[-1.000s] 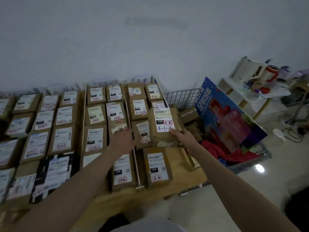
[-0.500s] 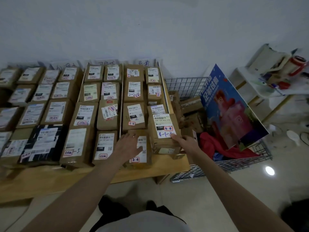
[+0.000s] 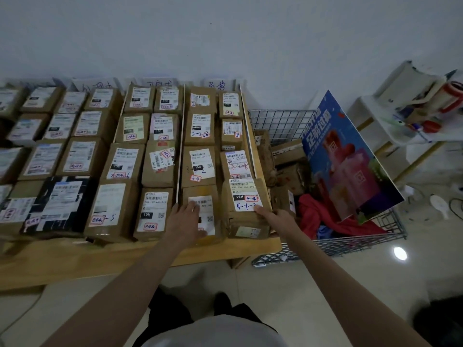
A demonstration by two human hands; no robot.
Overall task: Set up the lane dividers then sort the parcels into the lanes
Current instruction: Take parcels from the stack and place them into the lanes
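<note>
both hands reach over the near edge of the tabletop (image 3: 75,259) to the front row of parcels. left hand (image 3: 186,221) lies flat, fingers straight, on the white label of a brown parcel (image 3: 203,194) at the front of the lane just right of the thin white divider (image 3: 181,144). right hand (image 3: 278,216) sits at the near right corner of the neighbouring parcel (image 3: 244,196), the one marked 4-1 in blue ink, with fingertips on its top by the label; whether the fingers curl round the box edge i cannot tell. that parcel rests at the front of the rightmost lane, tight against a wooden divider (image 3: 250,136) along the tabletop's right side.

rows of labelled cardboard parcels fill the lanes back to the wall, with handwritten paper signs (image 3: 160,83) standing behind them. beside the tabletop on the floor stands a wire basket (image 3: 283,123) holding more boxes, red cloth (image 3: 323,216) and a tilted blue poster board (image 3: 350,156). a white side table (image 3: 373,116) with tape rolls stands further right.
</note>
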